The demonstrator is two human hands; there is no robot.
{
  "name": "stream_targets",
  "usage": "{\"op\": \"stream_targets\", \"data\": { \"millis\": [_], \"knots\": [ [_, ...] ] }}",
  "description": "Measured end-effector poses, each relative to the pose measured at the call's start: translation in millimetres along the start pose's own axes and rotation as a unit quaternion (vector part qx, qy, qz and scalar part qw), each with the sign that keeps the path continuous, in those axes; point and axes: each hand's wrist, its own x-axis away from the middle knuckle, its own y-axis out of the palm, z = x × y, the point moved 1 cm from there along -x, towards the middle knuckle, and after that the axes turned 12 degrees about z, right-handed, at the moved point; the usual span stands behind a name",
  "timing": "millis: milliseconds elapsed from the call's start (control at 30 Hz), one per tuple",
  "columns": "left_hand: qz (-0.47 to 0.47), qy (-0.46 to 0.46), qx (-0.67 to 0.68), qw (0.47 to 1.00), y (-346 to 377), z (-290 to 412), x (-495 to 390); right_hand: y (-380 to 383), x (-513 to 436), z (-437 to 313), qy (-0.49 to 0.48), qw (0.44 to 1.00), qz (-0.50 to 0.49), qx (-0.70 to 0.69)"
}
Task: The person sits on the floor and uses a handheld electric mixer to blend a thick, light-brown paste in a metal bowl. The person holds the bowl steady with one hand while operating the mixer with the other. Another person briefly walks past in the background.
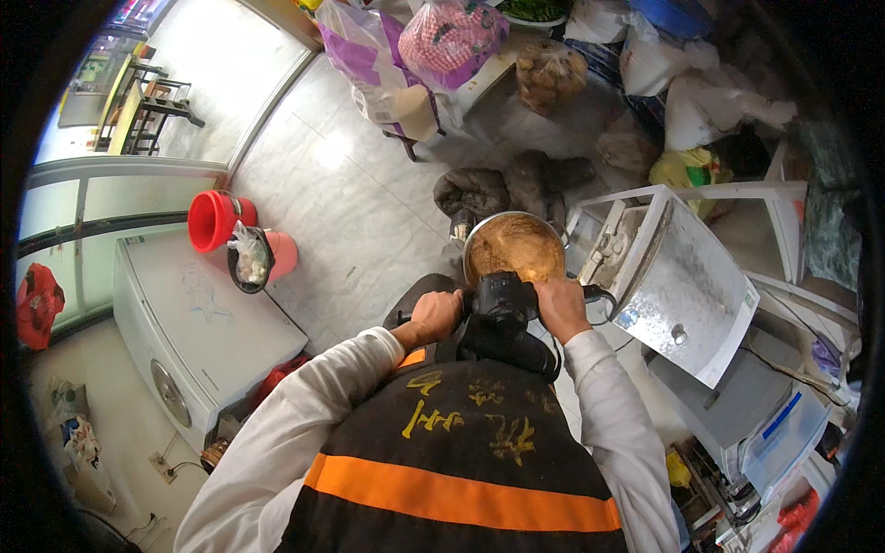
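A black corded power tool, which looks like a drill or mixer, is held against my front. My left hand is closed around the grip at its left side. On the other side my right hand grips the tool near its cable. Just beyond the tool stands a round metal pot with a brown, paste-like mass in it. The tool's lower end is hidden behind its body, so I cannot tell whether it reaches into the mass.
A white cabinet stands close on the right. At the left are a white washing machine, a red bucket and a pink bucket. Several filled plastic bags crowd the far side. Tiled floor lies between.
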Motion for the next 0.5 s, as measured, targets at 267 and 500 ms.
{"op": "stream_targets", "data": {
  "millis": [267, 500],
  "knots": [
    [0.017, 0.028, 0.018, 0.999, 1.0, 13.6, 0.6, -16.8, 2.1, 5.8, -0.028, 0.998, 0.025, 0.052],
    [0.047, 0.075, 0.036, 0.995, 16.2, 17.1, -1.3, -30.3, 19.6, 8.3, -0.021, 0.997, 0.034, 0.065]
  ]
}}
